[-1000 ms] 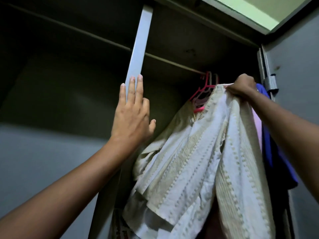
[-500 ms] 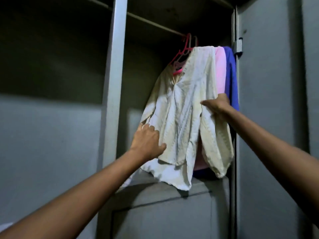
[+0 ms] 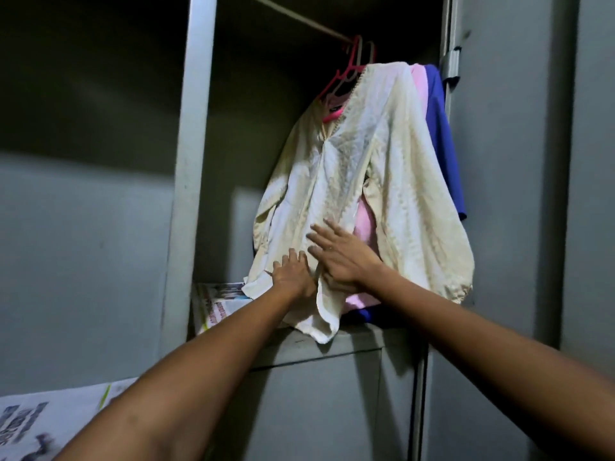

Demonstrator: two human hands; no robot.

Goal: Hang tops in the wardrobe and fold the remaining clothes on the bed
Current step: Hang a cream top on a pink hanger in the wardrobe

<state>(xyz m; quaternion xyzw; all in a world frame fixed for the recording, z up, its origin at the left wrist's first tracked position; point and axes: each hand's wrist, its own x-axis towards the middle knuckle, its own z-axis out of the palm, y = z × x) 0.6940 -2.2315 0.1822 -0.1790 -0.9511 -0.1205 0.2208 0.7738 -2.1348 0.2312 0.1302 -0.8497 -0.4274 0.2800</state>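
Hands [image 3: 321, 266] on cream top [image 3: 359, 154] hem

Home bedroom or dressing corner, seen at a grey metal wardrobe [image 3: 499, 194], dim light. Inside the wardrobe a rail [image 3: 296, 19] runs across the top; pink hangers [image 3: 346, 66] hook on it at the wardrobe's right end. Tops hang there: a cream top [image 3: 349, 168] in front, a pink top [image 3: 420, 81] and a blue top [image 3: 442, 134] behind it. Newspaper [image 3: 219, 301] lines the wardrobe's shelf under the clothes; more newspaper [image 3: 40, 424] lies on a lower shelf, left of the wardrobe's centre post [image 3: 189, 161].
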